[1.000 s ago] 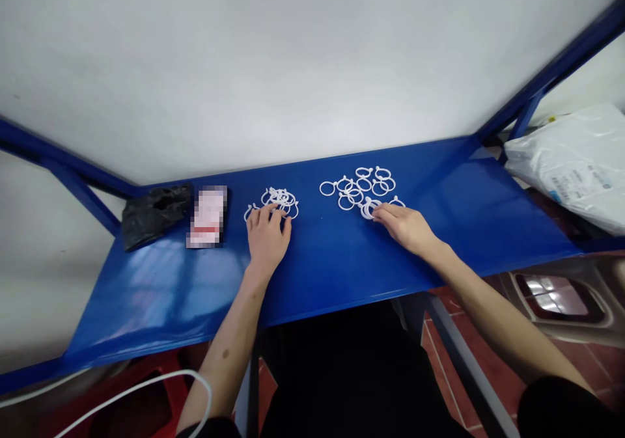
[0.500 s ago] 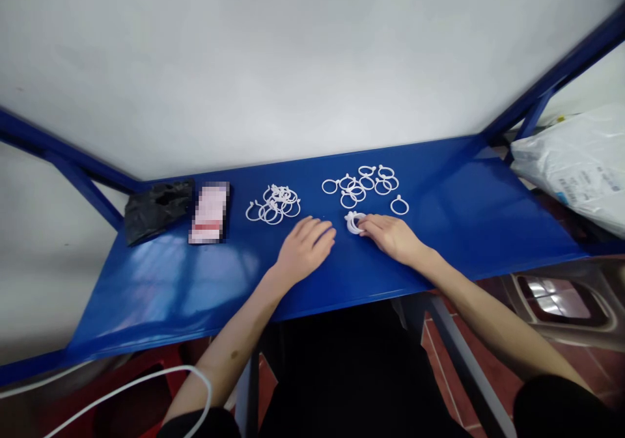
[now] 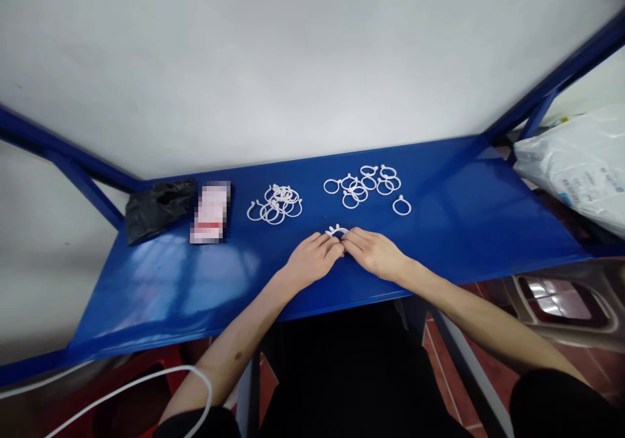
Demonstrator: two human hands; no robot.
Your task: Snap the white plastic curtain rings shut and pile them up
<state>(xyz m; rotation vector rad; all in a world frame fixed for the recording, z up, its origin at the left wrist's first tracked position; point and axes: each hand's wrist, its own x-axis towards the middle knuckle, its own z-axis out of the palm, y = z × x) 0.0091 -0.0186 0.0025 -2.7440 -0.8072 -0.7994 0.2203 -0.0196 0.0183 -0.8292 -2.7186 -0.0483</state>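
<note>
Bunch of white rings (image 3: 336, 229) sits front-ctr on the table (image 3: 454, 210), pinched btwn our L hand (image 3: 314, 258) and R hand (image 3: 375, 254), apart a sec ago but now together, so we're 2-handed on it, w/ tangled ring pile (image 3: 280, 194) beyond L, loose rings (image 3: 358, 187) beyond R.

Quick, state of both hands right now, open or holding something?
Left hand: closed, holding bunched white rings.
Right hand: closed on the same rings.
</note>
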